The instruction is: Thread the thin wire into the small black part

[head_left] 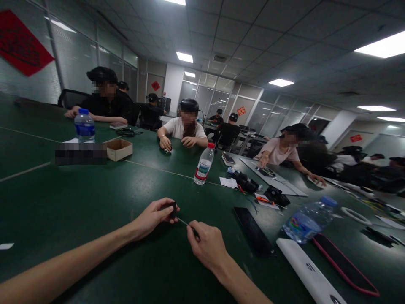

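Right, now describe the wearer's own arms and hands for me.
The bare, ungloved left hand and the bare, ungloved right hand show no rings, though some fingers are partly hidden. The long left forearm, tapering towards the wrist, and the bare right forearm show no sleeve, watch, bracelet or cable as far as the picture's edge.

Right grip (208, 245) hides end of thin rod (182, 221); white device (306, 267) cropped.

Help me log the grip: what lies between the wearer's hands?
A thin shaft spans the gap from the small black piece in the left hand to the right hand, as the head view shows.
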The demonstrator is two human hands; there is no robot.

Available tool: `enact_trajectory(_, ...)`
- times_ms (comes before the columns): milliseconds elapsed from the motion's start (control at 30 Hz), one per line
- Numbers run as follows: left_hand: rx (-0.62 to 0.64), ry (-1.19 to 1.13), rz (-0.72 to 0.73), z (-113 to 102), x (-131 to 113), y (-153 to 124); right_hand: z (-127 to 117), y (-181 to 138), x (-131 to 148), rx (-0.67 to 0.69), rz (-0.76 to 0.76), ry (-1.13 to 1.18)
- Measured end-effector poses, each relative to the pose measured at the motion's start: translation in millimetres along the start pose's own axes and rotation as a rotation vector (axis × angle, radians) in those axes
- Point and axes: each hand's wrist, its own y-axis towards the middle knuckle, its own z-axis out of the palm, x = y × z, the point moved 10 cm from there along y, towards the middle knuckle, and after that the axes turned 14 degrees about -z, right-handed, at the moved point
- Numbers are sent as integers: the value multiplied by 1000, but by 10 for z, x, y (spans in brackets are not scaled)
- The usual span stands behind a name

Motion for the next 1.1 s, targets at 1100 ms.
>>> enact_trajectory(1100,51,37,-33,44,48,13,34,-3,-16,34,7,-71)
